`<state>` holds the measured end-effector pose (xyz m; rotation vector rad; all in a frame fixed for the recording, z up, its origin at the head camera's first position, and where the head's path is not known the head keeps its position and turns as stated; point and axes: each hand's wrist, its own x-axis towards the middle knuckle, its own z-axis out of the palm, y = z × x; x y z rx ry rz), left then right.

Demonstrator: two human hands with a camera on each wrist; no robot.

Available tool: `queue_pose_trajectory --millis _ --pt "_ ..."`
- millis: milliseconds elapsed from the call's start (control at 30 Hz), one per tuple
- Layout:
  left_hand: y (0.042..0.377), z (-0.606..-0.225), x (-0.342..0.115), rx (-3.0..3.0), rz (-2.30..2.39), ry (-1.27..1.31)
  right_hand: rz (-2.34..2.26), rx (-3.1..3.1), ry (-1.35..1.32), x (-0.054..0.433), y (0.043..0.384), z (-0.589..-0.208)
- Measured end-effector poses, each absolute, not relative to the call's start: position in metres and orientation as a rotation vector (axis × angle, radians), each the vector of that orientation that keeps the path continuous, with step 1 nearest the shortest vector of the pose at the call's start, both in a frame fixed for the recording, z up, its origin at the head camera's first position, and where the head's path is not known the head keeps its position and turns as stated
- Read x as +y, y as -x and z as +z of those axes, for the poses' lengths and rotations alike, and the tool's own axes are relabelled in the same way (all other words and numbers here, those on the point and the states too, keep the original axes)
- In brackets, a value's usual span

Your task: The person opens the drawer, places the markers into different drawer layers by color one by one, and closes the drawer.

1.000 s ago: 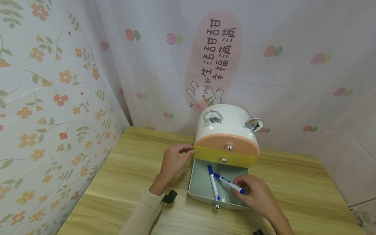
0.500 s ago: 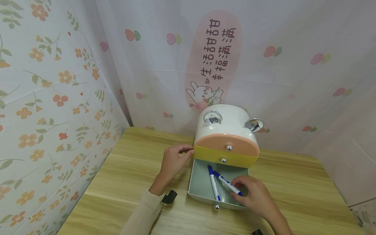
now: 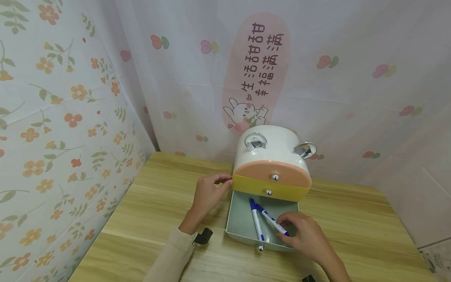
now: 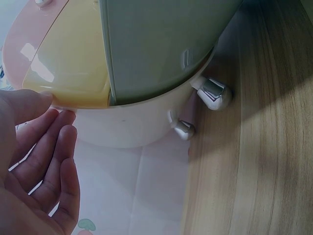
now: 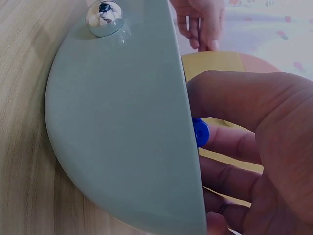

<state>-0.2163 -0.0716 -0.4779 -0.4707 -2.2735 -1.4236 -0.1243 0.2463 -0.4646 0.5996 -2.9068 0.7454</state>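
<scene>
In the head view my right hand [image 3: 304,235] reaches into the pulled-out pale green drawer [image 3: 239,219] and pinches a blue-and-white marker [image 3: 273,220] near its front end. Only the marker's blue end [image 5: 200,132] shows in the right wrist view, between thumb and fingers behind the drawer front. A second marker [image 3: 256,221] lies beside it, their far caps close together. My left hand [image 3: 210,192] touches the left edge of the white drawer cabinet [image 3: 269,143]. Its thumb is at the corner of the yellow drawer [image 4: 73,63], the other fingers loosely bent.
The cabinet stands on a wood-grain table [image 3: 151,219], against a printed curtain [image 3: 183,78]. Above the yellow drawer is an orange drawer [image 3: 260,168], shut. Two silver ears [image 3: 255,141] stick up from the cabinet top. A silver knob [image 3: 260,248] juts from the green drawer's front.
My right hand has moved slightly left and toward the drawer's front, and the marker's near end has come down with it. The left hand and cabinet stay put.
</scene>
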Motion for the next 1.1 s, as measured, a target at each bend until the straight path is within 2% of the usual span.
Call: queue_pose_trajectory --millis 767,1100 --pt "0.217 -0.479 -0.071 -2.262 -1.425 0.471 0.746 -2.757 -0.609 0.246 0.119 -0.470" --pt "0.217 -0.479 -0.072 -2.260 -1.415 0.471 0.909 -2.646 -0.548 0.237 0.096 -0.459"
